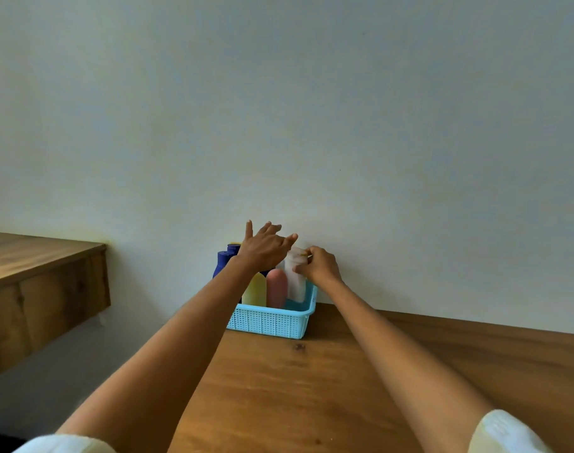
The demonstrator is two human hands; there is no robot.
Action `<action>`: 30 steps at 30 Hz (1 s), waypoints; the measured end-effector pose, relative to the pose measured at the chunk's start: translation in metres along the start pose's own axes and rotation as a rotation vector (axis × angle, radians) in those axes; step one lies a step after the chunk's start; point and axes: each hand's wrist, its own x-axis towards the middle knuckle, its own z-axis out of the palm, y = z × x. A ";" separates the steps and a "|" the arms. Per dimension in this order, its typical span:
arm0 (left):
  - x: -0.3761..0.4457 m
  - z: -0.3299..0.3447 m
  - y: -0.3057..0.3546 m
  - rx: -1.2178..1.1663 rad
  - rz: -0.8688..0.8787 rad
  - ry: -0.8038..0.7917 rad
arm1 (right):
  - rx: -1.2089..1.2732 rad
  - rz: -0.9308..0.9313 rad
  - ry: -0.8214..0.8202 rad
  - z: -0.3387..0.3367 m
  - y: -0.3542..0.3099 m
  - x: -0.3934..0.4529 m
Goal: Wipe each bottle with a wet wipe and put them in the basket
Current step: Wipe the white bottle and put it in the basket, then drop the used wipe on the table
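Observation:
A light blue perforated basket [272, 322] stands at the far end of the wooden table, against the wall. Several bottles stand upright in it: two dark blue ones [222, 261] at the back left, a yellow one [255, 289], a pink one [276, 287] and a white one [295, 277] at the right. My right hand [321, 264] grips the top of the white bottle, which sits inside the basket. My left hand [266, 245] hovers above the bottles with fingers spread, holding nothing. No wet wipe is visible.
The wooden table [311, 387] stretches from the basket toward me. A second wooden counter [40, 276] juts out at the left, with a gap between it and the table. A plain pale wall rises right behind the basket.

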 end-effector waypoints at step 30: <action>-0.169 0.009 0.213 -0.796 0.255 -0.327 | -0.290 0.124 -0.266 -0.209 0.071 -0.227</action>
